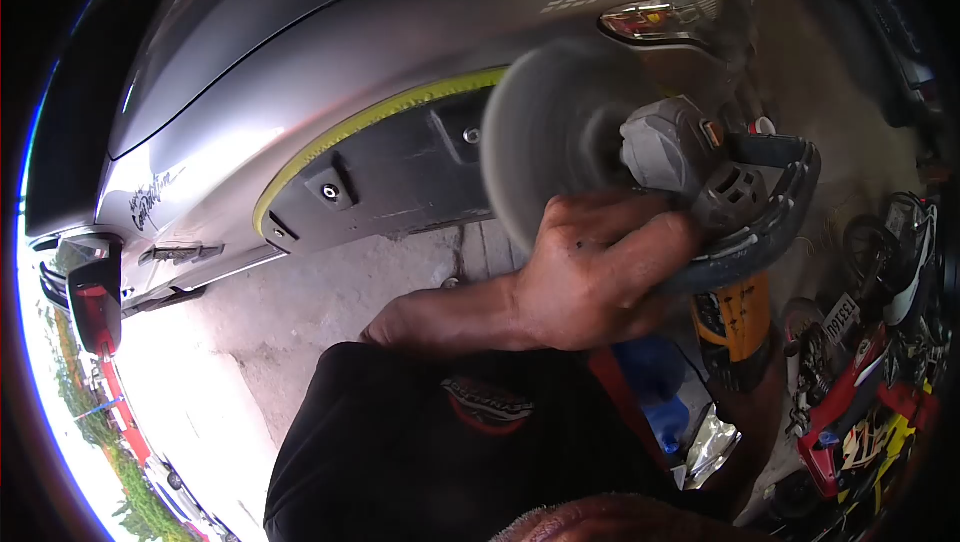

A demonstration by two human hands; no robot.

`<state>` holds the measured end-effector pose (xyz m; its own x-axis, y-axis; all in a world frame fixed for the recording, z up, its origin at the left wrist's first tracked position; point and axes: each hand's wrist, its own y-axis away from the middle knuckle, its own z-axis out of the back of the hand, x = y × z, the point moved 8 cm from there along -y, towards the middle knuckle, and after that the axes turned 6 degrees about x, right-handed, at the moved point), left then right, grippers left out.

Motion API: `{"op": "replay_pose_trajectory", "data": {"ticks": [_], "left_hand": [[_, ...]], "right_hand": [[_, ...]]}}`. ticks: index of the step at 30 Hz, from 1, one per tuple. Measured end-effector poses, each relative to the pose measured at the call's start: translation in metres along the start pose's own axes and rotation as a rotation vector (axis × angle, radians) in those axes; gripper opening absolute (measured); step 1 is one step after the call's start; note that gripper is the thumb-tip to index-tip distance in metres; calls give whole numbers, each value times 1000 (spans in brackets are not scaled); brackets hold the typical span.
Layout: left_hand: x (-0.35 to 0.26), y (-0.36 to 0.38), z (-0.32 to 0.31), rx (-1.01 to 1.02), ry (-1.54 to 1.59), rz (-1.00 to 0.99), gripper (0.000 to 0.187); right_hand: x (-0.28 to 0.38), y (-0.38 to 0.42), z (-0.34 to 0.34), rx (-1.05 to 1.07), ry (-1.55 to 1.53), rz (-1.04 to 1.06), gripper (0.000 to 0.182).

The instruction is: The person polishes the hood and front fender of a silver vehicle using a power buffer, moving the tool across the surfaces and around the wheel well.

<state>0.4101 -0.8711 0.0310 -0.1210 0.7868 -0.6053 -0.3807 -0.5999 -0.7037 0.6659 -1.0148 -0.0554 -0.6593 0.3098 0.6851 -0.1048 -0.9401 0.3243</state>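
An electric polisher (672, 147) with a grey head, a yellow body and a black loop handle is held up in front of me. Its round grey pad (550, 142) looks blurred, as in spinning, and overlaps the car's front wheel arch in this view. My left hand (605, 267) is closed around the loop handle just below the pad, fingers curled. At the rear of the yellow body, my right hand (762, 392) is wrapped on the grip, mostly in shadow. Yellow-green masking tape (375, 105) lines the edge of the arch, above its dark liner (400, 167).
The silver-grey car's fender (330, 52) fills the upper view, with a headlight (665, 19) at upper right and a side mirror (95, 292) at far left. Motorcycles (860, 362) stand at the right. Concrete floor (300, 312) lies below the car.
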Motion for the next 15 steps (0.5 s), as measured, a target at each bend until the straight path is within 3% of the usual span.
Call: {"op": "replay_pose_trajectory", "data": {"ticks": [6, 9, 12, 15], "left_hand": [[-26, 45, 98, -79, 30, -139, 30], [-35, 74, 146, -72, 48, -68, 26], [-44, 104, 194, -30, 16, -30, 32], [-52, 142, 234, 3, -78, 15, 38]], "right_hand": [[74, 37, -56, -27, 36, 143, 94], [105, 57, -86, -8, -11, 169, 95], [135, 72, -118, 5, -52, 117, 97], [168, 78, -149, 67, 49, 200, 97]]}}
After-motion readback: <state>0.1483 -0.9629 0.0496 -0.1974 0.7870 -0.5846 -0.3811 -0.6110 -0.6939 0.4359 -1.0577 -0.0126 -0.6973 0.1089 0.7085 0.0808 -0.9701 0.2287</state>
